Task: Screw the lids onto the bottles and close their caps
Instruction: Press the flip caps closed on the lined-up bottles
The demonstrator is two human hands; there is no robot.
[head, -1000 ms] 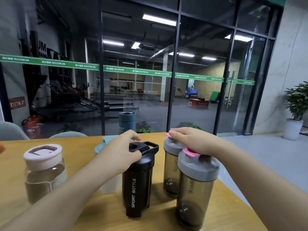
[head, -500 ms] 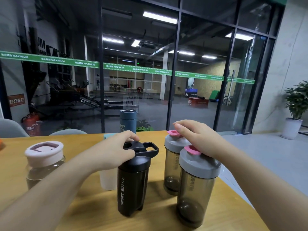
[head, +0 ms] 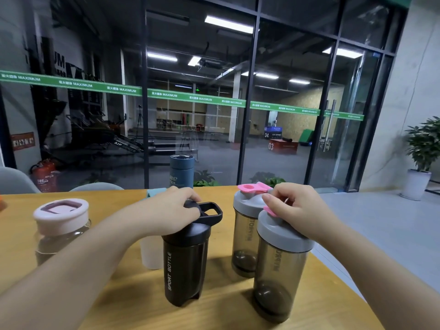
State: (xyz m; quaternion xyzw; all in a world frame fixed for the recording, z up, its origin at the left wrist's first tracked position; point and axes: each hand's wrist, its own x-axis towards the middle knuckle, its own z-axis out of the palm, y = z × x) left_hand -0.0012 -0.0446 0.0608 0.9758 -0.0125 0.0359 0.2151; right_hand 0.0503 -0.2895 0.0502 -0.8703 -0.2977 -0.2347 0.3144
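Two grey-lidded bottles stand by the table's (head: 238,313) right edge. The right hand (head: 300,210) rests on the near bottle (head: 278,277), fingers pinching its pink cap (head: 270,210). The left hand (head: 173,213) is closed over the black bottle's (head: 183,263) lid, just left of it. The far bottle (head: 245,239) has its pink cap (head: 252,188) flipped open. A pink-lidded jar (head: 59,232) stands near the left edge, and a blue flask (head: 182,171) at the far edge.

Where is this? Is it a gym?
Probably a gym's sitting area. Behind the glass wall with the green "MAXIMUM" stripe stand exercise machines and numbered jump boxes, and shaker bottles like the black "SPORT BOTTLE" sit on the wooden table.
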